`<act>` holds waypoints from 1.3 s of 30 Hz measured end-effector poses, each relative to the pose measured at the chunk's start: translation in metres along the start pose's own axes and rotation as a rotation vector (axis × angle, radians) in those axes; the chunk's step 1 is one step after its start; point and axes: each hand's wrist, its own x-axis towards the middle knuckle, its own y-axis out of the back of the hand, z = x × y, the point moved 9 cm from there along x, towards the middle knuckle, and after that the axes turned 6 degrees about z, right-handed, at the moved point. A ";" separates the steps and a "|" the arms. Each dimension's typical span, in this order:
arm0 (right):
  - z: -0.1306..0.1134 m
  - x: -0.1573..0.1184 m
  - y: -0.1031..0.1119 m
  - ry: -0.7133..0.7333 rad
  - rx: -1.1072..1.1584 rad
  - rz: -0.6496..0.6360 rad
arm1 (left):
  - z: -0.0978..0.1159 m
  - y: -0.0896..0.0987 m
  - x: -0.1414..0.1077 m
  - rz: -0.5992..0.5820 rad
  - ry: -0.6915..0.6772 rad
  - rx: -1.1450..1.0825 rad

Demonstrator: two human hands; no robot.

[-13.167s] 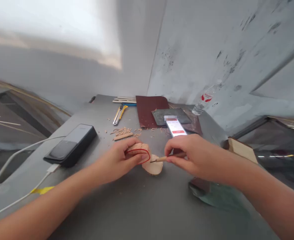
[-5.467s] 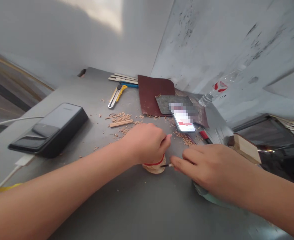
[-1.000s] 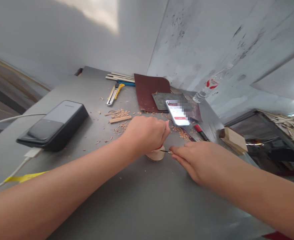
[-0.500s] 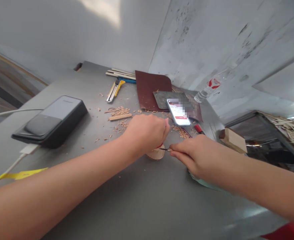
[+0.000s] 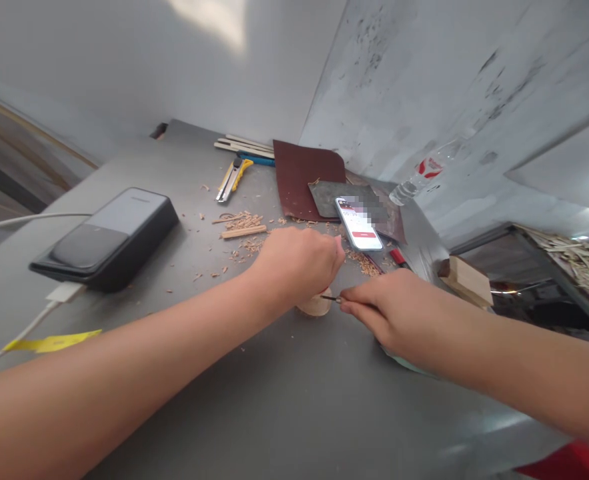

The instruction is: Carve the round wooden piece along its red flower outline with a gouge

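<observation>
My left hand (image 5: 299, 263) is closed in a fist over a small pale wooden piece (image 5: 315, 307), whose rounded end shows below the fingers. Most of that piece is hidden by the hand. Between the thumb and fingers of my right hand (image 5: 381, 303) is a slim dark carving tool (image 5: 330, 298). Its thin tip points left and reaches the rounded wood; whether it cuts in cannot be made out. The tool's handle is covered by my palm. Wood shavings (image 5: 249, 245) lie scattered just beyond my left hand, with a short wooden stick (image 5: 244, 232) among them.
A lit phone (image 5: 359, 225) leans near brown sandpaper (image 5: 307, 177). A yellow utility knife (image 5: 234, 179) lies farther left. The black power bank (image 5: 111, 233) has a white cable. At the right are a plastic bottle (image 5: 424, 175) and a wood block (image 5: 467, 281).
Both hands keep nearly the same hold and position. The whole view has shifted slightly, and the tool tip still lies against the wooden piece.
</observation>
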 end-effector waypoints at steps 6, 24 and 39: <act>-0.009 -0.006 -0.007 0.136 -0.223 -0.088 | 0.002 0.000 0.000 0.030 -0.018 0.003; -0.026 -0.019 -0.003 0.352 -0.418 0.120 | 0.001 0.002 -0.002 0.048 -0.020 -0.011; -0.012 -0.036 0.011 0.266 -0.278 0.386 | -0.016 -0.007 0.005 -0.010 0.024 -0.108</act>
